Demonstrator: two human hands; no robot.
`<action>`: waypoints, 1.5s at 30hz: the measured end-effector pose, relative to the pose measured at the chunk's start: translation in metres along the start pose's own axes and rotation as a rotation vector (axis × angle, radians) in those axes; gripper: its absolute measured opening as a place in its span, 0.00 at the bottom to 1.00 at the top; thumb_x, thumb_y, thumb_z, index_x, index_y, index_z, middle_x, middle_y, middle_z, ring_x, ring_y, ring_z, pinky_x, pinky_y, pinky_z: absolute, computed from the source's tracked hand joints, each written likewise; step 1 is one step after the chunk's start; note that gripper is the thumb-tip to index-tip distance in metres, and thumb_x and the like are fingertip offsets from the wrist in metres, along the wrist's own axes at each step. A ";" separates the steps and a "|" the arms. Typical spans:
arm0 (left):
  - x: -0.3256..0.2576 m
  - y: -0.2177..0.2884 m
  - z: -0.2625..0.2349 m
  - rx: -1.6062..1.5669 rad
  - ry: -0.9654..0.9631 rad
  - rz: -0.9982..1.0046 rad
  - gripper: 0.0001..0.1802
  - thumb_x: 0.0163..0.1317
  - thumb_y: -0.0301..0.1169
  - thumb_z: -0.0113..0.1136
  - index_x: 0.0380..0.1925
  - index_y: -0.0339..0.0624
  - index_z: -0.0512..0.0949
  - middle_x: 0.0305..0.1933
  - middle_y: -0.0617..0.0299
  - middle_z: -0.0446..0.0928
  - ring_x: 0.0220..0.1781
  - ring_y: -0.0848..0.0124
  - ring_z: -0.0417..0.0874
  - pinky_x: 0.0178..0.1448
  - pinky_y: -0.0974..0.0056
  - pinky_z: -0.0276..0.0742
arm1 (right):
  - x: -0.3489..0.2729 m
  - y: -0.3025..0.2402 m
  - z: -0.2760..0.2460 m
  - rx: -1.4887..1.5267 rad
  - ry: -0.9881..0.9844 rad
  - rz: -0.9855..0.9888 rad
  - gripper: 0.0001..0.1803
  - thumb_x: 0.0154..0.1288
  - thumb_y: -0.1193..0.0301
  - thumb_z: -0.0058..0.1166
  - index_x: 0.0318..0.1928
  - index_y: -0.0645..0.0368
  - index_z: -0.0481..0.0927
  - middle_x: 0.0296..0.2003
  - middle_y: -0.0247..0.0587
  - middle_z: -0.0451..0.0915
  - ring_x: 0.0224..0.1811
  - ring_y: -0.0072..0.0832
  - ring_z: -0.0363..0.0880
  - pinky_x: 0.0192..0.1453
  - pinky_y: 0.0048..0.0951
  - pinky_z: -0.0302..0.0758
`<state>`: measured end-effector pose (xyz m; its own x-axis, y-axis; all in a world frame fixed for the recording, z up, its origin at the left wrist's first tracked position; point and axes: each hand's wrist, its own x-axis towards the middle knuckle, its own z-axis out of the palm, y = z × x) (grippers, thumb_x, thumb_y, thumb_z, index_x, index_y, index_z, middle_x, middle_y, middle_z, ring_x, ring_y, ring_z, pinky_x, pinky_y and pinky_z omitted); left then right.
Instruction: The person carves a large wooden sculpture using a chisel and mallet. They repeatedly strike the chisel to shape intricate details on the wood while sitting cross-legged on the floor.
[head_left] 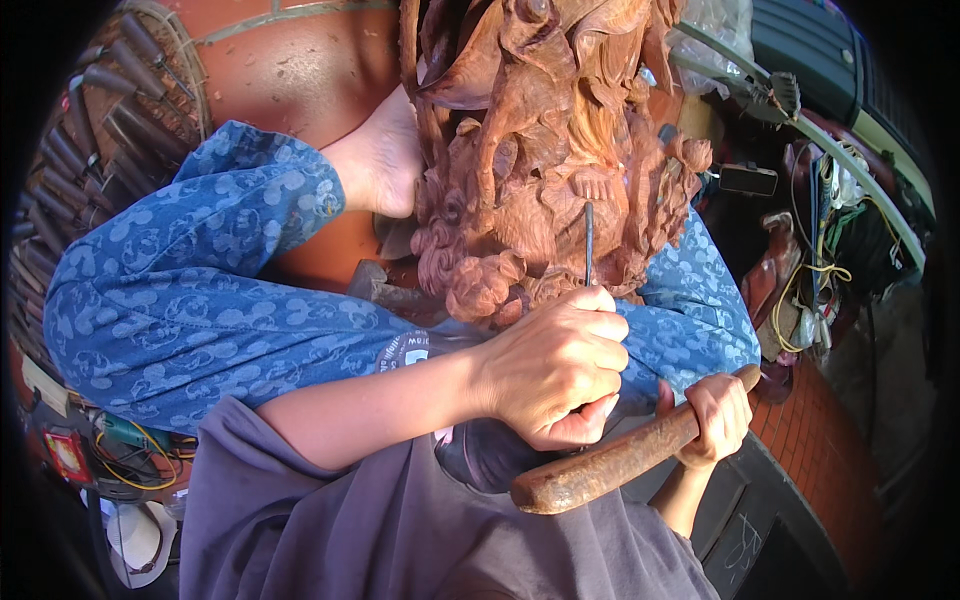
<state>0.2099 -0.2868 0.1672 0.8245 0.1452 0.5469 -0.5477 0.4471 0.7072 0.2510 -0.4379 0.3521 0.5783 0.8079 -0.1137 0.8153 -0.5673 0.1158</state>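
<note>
Wood carving (555, 130): reddish-brown, deep relief, in front of the person between the bent legs (240, 290), the bare foot (375, 165) just beside it.

Left hand (565, 365) is closed around a thin chisel (589, 250), handle hidden in the fist; shank points away from the body, tip at the carved surface near a small finger-like detail. Can't confirm contact. Right hand (718, 420) grips the narrow end of a wooden mallet (605, 470), thick end toward the body's middle, clear of the chisel.

Handling, my read: carving likely heavy and stiff, not slippery, but thin folds and undercut edges look fragile. Hold by the chunky rounded lumps (485, 285) at the near end; avoid the thin upright strips. Mallet: hold at the narrow end.
</note>
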 end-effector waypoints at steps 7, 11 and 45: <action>0.001 0.001 0.004 0.034 0.031 0.043 0.10 0.40 0.30 0.58 0.10 0.45 0.67 0.18 0.63 0.64 0.27 0.64 0.70 0.41 0.59 0.66 | 0.000 -0.002 0.000 0.021 0.024 -0.009 0.18 0.42 0.75 0.75 0.28 0.57 0.75 0.19 0.35 0.72 0.20 0.32 0.73 0.26 0.31 0.73; 0.000 0.001 0.000 0.049 -0.008 0.011 0.11 0.40 0.32 0.58 0.09 0.44 0.67 0.18 0.62 0.66 0.28 0.62 0.70 0.43 0.58 0.66 | 0.002 -0.002 0.000 0.018 0.007 -0.005 0.18 0.42 0.74 0.75 0.28 0.57 0.75 0.19 0.35 0.72 0.20 0.32 0.73 0.26 0.31 0.73; 0.001 -0.006 -0.003 -0.053 0.066 0.046 0.09 0.36 0.32 0.55 0.09 0.45 0.66 0.16 0.63 0.62 0.23 0.62 0.67 0.38 0.59 0.60 | -0.014 0.024 -0.010 -0.085 0.078 -0.181 0.15 0.44 0.85 0.65 0.30 0.60 0.73 0.21 0.40 0.74 0.22 0.35 0.76 0.26 0.32 0.74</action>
<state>0.2144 -0.2866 0.1627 0.8074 0.2236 0.5460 -0.5781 0.4844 0.6566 0.2625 -0.4613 0.3665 0.4164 0.9070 -0.0638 0.8982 -0.3995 0.1833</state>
